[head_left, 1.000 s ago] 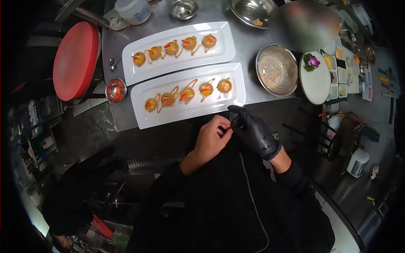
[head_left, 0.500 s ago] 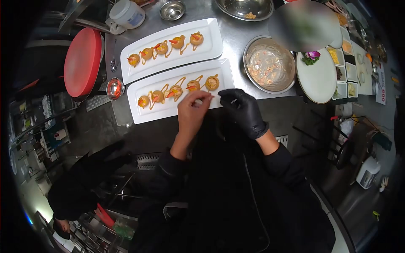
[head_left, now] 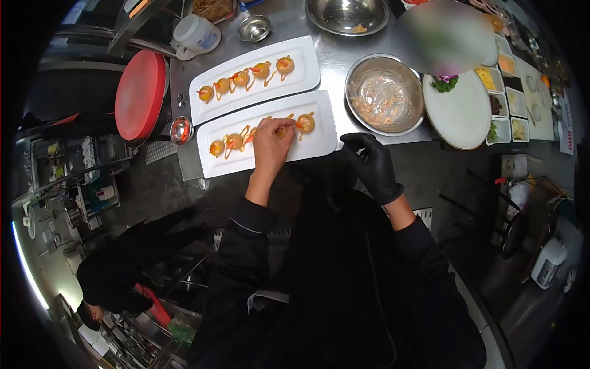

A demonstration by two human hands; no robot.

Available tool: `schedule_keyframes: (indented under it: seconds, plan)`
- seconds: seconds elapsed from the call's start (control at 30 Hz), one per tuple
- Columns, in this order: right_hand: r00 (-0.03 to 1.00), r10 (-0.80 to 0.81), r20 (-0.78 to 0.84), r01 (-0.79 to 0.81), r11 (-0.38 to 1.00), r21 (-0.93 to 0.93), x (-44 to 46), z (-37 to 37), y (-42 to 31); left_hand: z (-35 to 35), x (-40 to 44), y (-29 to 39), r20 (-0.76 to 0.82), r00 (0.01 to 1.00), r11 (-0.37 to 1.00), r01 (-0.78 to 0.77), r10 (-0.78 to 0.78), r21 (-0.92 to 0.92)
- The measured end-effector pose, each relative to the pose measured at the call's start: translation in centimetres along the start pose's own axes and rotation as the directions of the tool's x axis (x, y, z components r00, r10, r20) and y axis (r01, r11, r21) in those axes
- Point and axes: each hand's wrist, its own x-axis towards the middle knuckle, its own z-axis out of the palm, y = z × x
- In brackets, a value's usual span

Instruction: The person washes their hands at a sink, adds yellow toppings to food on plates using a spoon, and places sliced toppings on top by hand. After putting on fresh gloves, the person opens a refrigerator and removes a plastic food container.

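Note:
My bare left hand (head_left: 272, 142) is over the nearer white plate (head_left: 246, 163), its thumb and fingertips pinched on a small red piece beside the rightmost round bite (head_left: 305, 123). The hand partly hides the bites in the middle of that plate. My right hand (head_left: 372, 165), in a black glove, hovers off the plate's right corner with its fingers curled together; whether they hold anything cannot be seen. Behind lies a second white plate (head_left: 302, 80) with several round bites in a row, topped with red slivers and zigzagged with brown sauce.
Right of the plates are a metal bowl with creamy mix remains (head_left: 384, 95) and a round plate with a flower (head_left: 458, 114). A small bowl of red pieces (head_left: 181, 130) and a red round lid (head_left: 140, 95) stand left. At lower left a person (head_left: 114, 273) bends over.
My left hand has moved up and left from beside my right hand to over the nearer plate. My right hand has stayed near the plate's right corner. The view has shifted slightly.

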Motion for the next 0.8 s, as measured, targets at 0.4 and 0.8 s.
schedule_keyframes:
  seconds: [0.4,0.8]
  plan:
    - [0.997,-0.075,0.005,0.075,0.997,-0.033,0.8,1.3,-0.2,-1.4,2.2,0.3,0.114,0.942,0.852,-0.333,0.315,0.404]
    - [0.999,-0.033,-0.017,0.031,0.997,-0.064,0.7,1.6,0.9,-0.1,3.6,-1.0,0.144,0.901,0.795,-0.429,0.408,0.429]
